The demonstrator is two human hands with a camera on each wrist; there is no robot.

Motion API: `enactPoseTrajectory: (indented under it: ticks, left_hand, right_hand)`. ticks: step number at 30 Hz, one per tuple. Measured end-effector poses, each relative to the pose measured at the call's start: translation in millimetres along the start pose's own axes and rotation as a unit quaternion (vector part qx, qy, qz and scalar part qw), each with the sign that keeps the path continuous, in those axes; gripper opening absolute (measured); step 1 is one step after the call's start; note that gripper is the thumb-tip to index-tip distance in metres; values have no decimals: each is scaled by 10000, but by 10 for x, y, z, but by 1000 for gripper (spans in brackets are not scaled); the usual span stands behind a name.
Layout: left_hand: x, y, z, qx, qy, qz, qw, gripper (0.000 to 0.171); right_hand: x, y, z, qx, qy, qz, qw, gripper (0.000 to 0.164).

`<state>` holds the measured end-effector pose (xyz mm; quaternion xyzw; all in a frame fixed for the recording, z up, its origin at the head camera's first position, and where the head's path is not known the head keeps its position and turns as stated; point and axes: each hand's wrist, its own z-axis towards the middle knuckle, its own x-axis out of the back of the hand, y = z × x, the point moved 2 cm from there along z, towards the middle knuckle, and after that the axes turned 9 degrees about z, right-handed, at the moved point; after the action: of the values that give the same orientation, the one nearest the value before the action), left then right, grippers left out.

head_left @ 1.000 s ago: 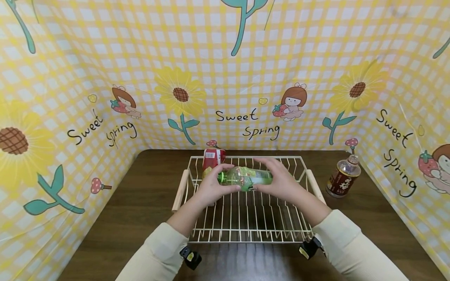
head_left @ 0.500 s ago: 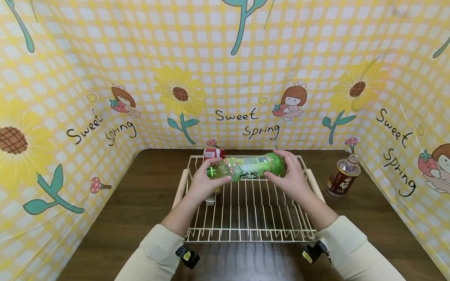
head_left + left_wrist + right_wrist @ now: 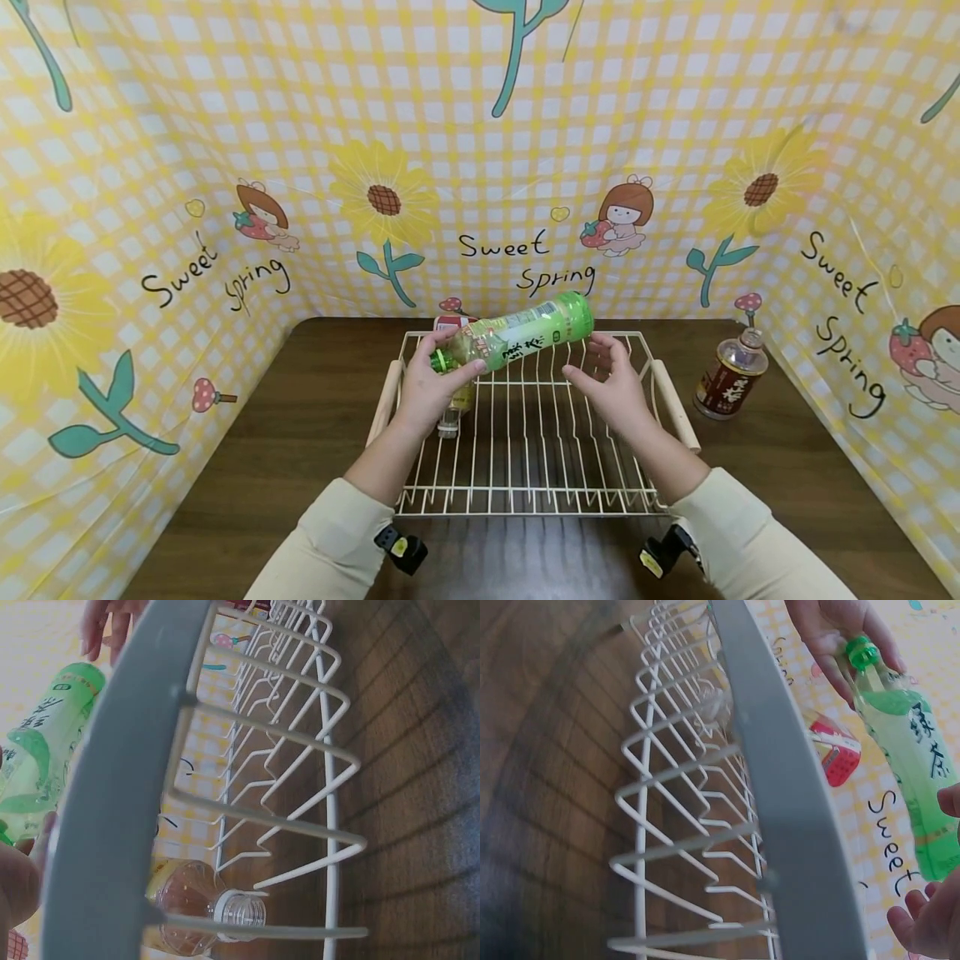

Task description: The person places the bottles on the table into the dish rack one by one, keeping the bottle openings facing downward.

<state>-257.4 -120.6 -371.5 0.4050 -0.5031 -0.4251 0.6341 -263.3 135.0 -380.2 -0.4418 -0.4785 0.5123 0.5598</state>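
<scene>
My left hand (image 3: 431, 383) grips a green tea bottle (image 3: 525, 332) by its shoulder, just beside the green cap (image 3: 442, 361). The bottle tilts above the wire dish rack (image 3: 525, 492), its green base up and to the right. My right hand (image 3: 615, 383) is apart from it, below the base, fingers spread and loosely bent around nothing. In the right wrist view the bottle (image 3: 907, 750) shows its white label with black characters. Behind my left hand a bottle with a red and yellow label (image 3: 450, 321) lies in the rack, its clear neck toward me and its middle hidden.
A bottle with a dark brown label (image 3: 731, 375) stands on the brown table (image 3: 285, 467) right of the rack. Wooden handles (image 3: 675, 408) flank the rack. A yellow checked cloth (image 3: 480, 167) closes off the back and both sides.
The green tea bottle has risen from low over the rack and swung its base up and away. My right hand has let go of the base. My left hand has moved slightly left.
</scene>
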Motion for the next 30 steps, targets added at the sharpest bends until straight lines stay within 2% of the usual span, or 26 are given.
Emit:
enactPoseTrajectory:
  ticks: [5,9,14,24,30]
  left_hand:
    - [-19,14,-20,129,22,-7,9999,61]
    - [-49,-20,-36,156,16,173,9997,58]
    - [-109,-42,-67,146,-328,59,9993,58]
    - [-218,-31,-126,-74,-1077,110,9941,74]
    - [-279,-24,-155,-232,-1359,30,9904,77]
  right_hand:
    - [-84,-1,-3,-53,-154,136,9998,70]
    - [-139,-29,-16,-91,-343,387,9986,79]
    - [-211,-73,-38,-95,-508,740,9959,88]
    - [-346,-113,-35,-150,-797,1041,9913,98]
    - [-404,-120,-39,-263,-947,1195,9880,102]
